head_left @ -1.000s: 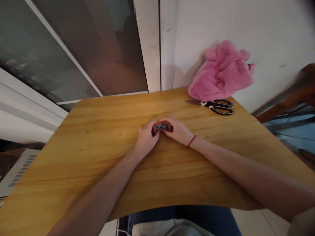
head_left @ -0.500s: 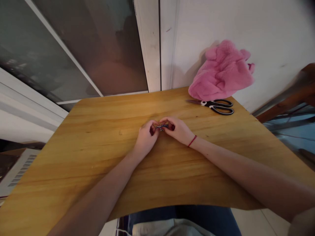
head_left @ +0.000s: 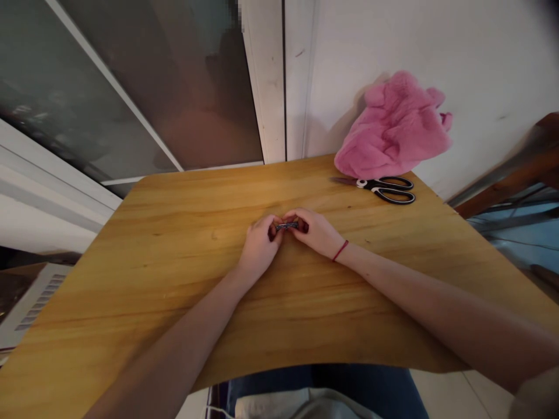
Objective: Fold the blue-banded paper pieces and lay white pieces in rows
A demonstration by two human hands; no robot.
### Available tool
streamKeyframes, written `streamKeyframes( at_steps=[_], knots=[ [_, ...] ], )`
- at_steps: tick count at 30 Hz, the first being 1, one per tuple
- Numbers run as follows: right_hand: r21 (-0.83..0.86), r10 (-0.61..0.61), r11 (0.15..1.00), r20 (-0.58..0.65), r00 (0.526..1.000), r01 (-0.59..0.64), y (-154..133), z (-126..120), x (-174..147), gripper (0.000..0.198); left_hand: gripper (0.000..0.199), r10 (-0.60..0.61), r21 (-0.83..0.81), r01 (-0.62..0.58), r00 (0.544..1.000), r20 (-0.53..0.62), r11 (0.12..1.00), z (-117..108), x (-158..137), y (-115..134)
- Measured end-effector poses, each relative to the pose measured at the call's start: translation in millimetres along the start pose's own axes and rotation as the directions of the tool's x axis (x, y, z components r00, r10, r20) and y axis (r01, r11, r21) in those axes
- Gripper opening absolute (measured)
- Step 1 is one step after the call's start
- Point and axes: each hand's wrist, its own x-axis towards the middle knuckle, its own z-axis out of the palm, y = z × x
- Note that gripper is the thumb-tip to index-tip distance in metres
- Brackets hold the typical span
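Patterned strip: small, narrow, dark piece with a pale pattern (head_left: 287,226), fabric-like but too small to be sure – lies between the two hands, over the middle of the table. Touching the tabletop or just lifted: cannot tell.
Left hand: bare left hand (head_left: 259,241), thumb and fingertips pinched closed on the strip's left end, palm hollow.
Right hand: bare right hand (head_left: 317,233), same closed pinch on the right end, fingers curled round – likely because something this slim leaves room for tips only.
Why two-ended: probably keeps the strip straight and level, its middle part in sight.
Wrist: thin red cord bracelet (head_left: 340,251) on the right arm, clear of the fingers.
Table: yellow-brown wood-grain tabletop (head_left: 174,262) under both forearms; it probably steadies the fine pinch.
Scissors: black-handled scissors with white trim (head_left: 386,190), lying flat at the far right, handles pointing right – likely parked out of the way yet within right-hand reach.
Pink bundle: crumpled fluffy pink cloth (head_left: 395,128) at the far right corner, just behind the scissors, seemingly propped by the white wall (head_left: 371,35).
Far left: dark glass panel in a pale frame (head_left: 187,87) beyond the table's back edge.
Lap: dark blue trousers (head_left: 393,393) below the near edge, partly covered by pale grey cloth (head_left: 301,405).
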Motion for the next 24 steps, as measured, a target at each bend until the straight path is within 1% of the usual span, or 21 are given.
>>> streamKeyframes(
  at_steps=[3,7,10,13,17,19,21,24],
  knots=[
    [0.016,0.002,1.000,0.000,1.000,-0.002,0.4,-0.2,-0.1,0.029,0.008,-0.008,-0.019,0.007,1.000,-0.016,1.000,0.7,0.0,-1.1],
    [-0.032,0.010,0.999,0.009,1.000,-0.009,0.6,0.3,0.2,0.029,0.008,-0.020,0.004,0.020,1.000,-0.002,1.000,0.2,-0.1,0.9],
    [-0.026,0.010,1.000,0.003,1.000,-0.010,-0.3,0.5,0.2,0.027,0.003,-0.026,-0.060,0.025,1.000,-0.014,0.998,-1.8,-0.5,4.5],
    [-0.025,0.012,1.000,0.009,1.000,-0.011,-1.3,0.0,0.1,0.025,0.008,-0.008,-0.122,0.007,1.000,-0.003,0.993,-3.1,-0.5,6.4],
    [-0.030,0.015,0.999,0.017,1.000,-0.015,-1.3,-0.4,0.2,0.025,0.006,-0.028,-0.077,0.029,1.000,0.003,0.997,-2.9,-0.2,5.0],
    [-0.027,0.015,1.000,0.021,1.000,-0.015,-1.0,-0.4,0.2,0.024,0.006,-0.019,-0.087,0.019,1.000,0.005,0.996,-3.2,-0.4,4.3],
    [-0.024,0.014,1.000,0.019,1.000,-0.014,-0.5,-0.4,0.1,0.024,0.011,-0.004,-0.115,0.004,1.000,0.003,0.993,-3.8,-0.6,4.1],
    [-0.026,0.010,1.000,0.018,1.000,-0.010,-0.1,-0.3,-0.4,0.024,0.014,-0.009,-0.116,0.010,1.000,0.013,0.993,-4.7,-0.6,4.5]
  ],
)
